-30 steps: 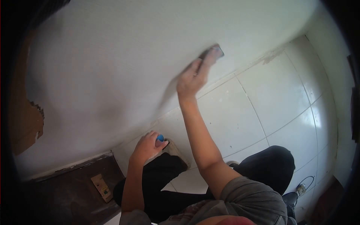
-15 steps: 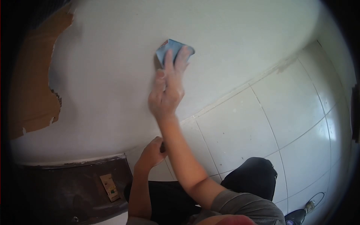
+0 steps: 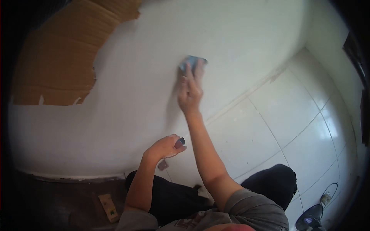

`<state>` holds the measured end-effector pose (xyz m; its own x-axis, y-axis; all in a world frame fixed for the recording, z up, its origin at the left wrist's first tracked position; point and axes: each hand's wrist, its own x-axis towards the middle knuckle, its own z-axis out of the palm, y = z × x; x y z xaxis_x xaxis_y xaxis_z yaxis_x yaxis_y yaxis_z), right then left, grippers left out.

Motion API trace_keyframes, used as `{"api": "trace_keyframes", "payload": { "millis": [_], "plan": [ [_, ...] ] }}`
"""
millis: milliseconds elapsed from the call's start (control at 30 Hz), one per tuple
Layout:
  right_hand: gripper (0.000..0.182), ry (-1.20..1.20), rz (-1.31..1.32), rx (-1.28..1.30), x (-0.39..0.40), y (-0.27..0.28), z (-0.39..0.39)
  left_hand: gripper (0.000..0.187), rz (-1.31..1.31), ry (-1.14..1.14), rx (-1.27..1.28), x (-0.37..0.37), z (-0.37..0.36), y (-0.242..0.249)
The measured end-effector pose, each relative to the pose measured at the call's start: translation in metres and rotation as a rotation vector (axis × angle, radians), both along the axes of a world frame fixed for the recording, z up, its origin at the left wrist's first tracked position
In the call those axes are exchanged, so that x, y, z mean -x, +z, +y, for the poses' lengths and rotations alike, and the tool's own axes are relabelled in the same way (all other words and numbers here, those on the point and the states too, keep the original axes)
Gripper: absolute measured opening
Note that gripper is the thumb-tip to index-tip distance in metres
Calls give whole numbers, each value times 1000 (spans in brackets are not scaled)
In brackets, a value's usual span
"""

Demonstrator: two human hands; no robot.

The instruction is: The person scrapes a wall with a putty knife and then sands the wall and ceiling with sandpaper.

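My right hand (image 3: 190,90) is stretched out against the white wall (image 3: 146,69), its fingers pressing a folded blue-grey sheet of sandpaper (image 3: 193,62) flat to the surface. White dust coats the fingers. Lower and to the left, my left hand (image 3: 166,147) is closed around a scraper (image 3: 180,143). The dark, rounded end of its handle pokes out by the thumb, and a small flat piece shows under the fist. Most of the tool is hidden in the hand.
Torn brown cardboard (image 3: 65,54) covers the wall at upper left. White floor tiles (image 3: 246,131) meet the wall along a diagonal edge. A tan block (image 3: 108,208) lies on a dark brown surface at lower left. A dark shoe (image 3: 309,218) and a cable (image 3: 327,197) are at lower right.
The view has shifted, with more cardboard in sight. My right hand has moved with the sandpaper across the wall. My left hand has turned, bringing the scraper's handle end into clearer view.
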<state>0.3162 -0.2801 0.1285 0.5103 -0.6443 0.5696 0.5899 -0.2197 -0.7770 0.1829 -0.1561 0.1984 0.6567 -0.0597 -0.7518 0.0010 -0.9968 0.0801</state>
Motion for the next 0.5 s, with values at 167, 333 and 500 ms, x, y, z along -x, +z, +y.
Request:
{"api": "trace_keyframes", "payload": {
  "millis": [167,333,500],
  "plan": [
    [45,-10,103,-246,-14,-47,-16,53,-94,-83,98,-17,12,-9],
    [42,10,36,-140,7,0,12,52,-30,-176,51,-28,13,-14],
    [43,-37,144,-171,3,-25,2,50,13,-150,4,-30,28,-29]
  ]
}}
